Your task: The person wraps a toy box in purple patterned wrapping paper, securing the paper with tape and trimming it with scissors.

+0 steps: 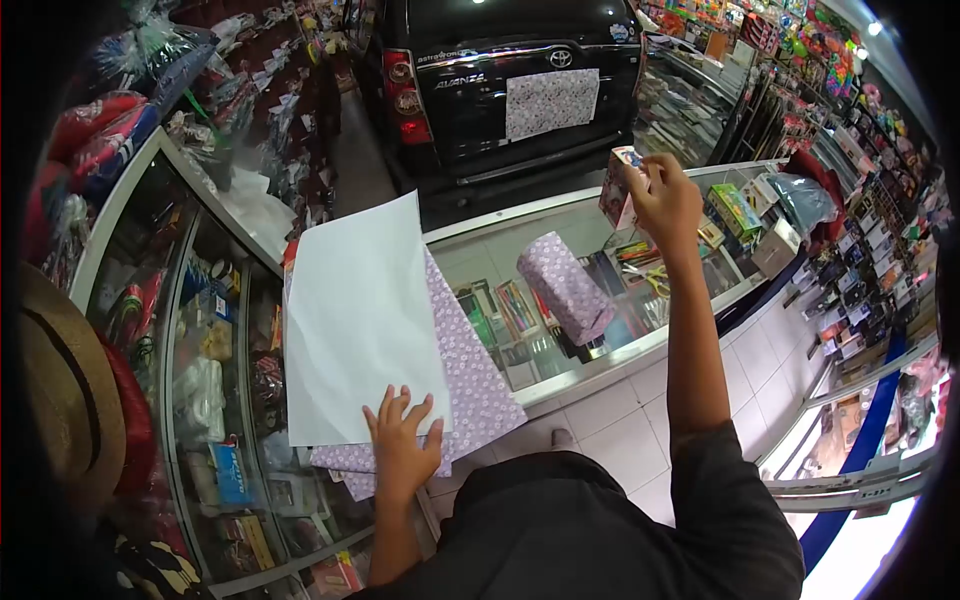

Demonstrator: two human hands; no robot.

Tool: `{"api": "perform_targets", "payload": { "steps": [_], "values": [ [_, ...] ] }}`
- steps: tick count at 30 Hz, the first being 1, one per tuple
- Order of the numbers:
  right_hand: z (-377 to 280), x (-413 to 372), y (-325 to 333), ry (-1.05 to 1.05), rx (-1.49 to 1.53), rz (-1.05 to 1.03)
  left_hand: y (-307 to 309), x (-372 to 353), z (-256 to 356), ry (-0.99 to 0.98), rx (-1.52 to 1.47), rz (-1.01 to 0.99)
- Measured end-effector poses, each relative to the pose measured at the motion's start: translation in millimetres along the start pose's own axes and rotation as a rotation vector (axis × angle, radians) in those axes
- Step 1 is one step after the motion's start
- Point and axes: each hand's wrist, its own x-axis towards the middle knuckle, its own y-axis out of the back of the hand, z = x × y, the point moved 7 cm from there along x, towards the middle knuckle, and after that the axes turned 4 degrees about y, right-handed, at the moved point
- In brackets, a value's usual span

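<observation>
My left hand lies with its fingers spread on the lower edge of a large white sheet of paper. Beneath that sheet, purple flower-patterned wrapping paper sticks out at the right and bottom. Above the glass counter, my right hand is closed at the top of a small upright box with a colourful printed top. Between my hands, a bundle wrapped in the same purple floral paper rests on the counter glass.
The glass display counter holds pens and stationery. A glass cabinet stands at left. Beyond the counter is a parked black car. A green-yellow box and a plastic-wrapped item sit at the counter's right end.
</observation>
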Motion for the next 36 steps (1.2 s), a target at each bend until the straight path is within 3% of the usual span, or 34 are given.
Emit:
{"api": "perform_targets", "payload": {
  "steps": [3, 9, 14, 16, 18, 20, 24, 28, 32, 36],
  "values": [
    [21.3, 35.8, -33.7, 0.172, -0.127, 0.031, -0.7, 2.7, -0.1, 0.035, -0.023, 0.015],
    [52.7, 52.3, -95.2, 0.221, -0.295, -0.169, 3.3, 10.8, -4.1, 0.138, -0.051, -0.070],
    [56.8, 48.0, -103.8, 0.214, -0.162, -0.126, 3.0, 13.5, 0.0, 0.186, -0.031, -0.058],
    [45.0, 45.5, -95.4, 0.303, -0.086, -0.070, 1.9, 13.2, -2.7, 0.199, -0.044, -0.052],
    [49.4, 45.2, -98.8, 0.235, -0.014, -0.154, 2.4, 13.5, -1.5, 0.201, -0.051, -0.046],
    [45.3, 43.2, -100.2, 0.338, -0.022, -0.119, 1.3, 12.1, -1.1, 0.204, -0.057, -0.039],
    [49.1, 44.7, -108.7, 0.326, -0.041, -0.194, -1.6, 7.5, -5.3, 0.160, -0.066, 0.008],
    [40.0, 48.7, -100.6, 0.271, 0.132, -0.155, -4.8, 3.3, -9.4, 0.091, -0.077, 0.064],
    [-17.5, 53.0, -65.1, 0.444, 0.181, 0.012, -3.8, 1.8, -9.9, 0.059, -0.112, 0.137],
    [-112.4, 52.0, -15.8, 0.445, 0.349, -0.022, -3.7, -0.1, -16.6, 0.078, -0.182, 0.150]
  ]
}}
